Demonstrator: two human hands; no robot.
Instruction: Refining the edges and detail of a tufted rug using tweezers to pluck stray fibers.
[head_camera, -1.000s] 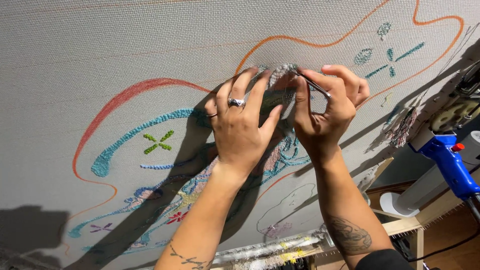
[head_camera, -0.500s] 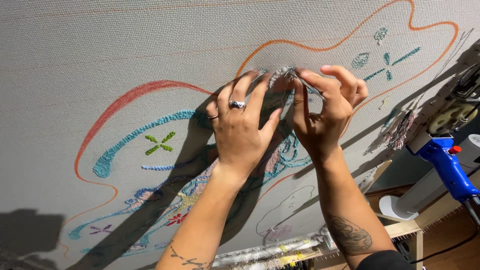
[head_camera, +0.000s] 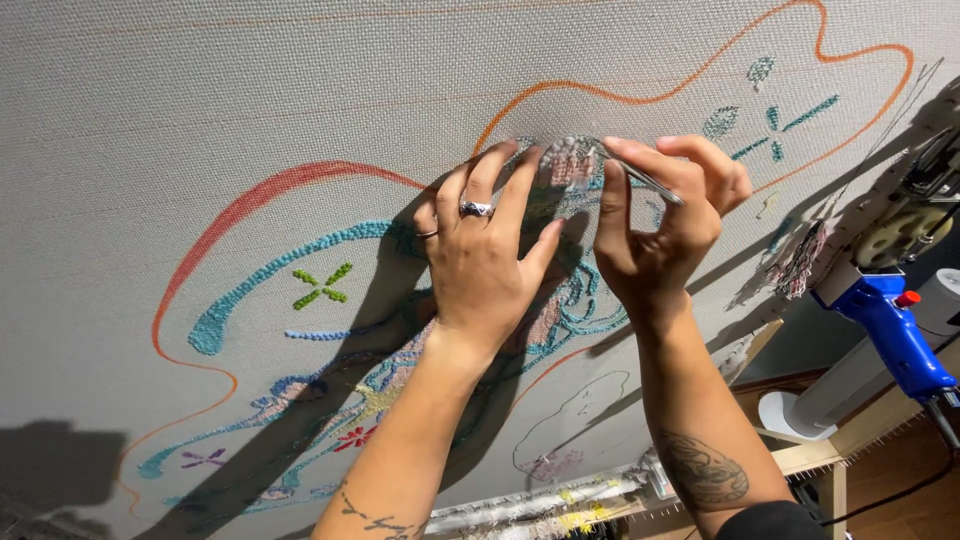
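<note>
The right hand (head_camera: 665, 235) pinches a thin metal tool (head_camera: 640, 180) in its fingers (head_camera: 640, 155), tip at a pale tufted patch (head_camera: 570, 165). The left hand (head_camera: 490, 265), ringed, spreads open fingers against the coarse grey woven cloth (head_camera: 200, 90). A blue tufting gun (head_camera: 890, 320) hangs right.

The left hand (head_camera: 485, 262), with a silver ring (head_camera: 476, 208) on one finger, lies flat against the stretched grey tufting cloth (head_camera: 200, 90), fingertips at a pale tufted patch (head_camera: 568, 163). Just right of it, the right hand (head_camera: 665, 228) pinches a thin metal tool (head_camera: 645, 182) whose tip meets that patch. A blue tufting gun (head_camera: 895, 320) hangs at the far right, well apart from both hands
</note>
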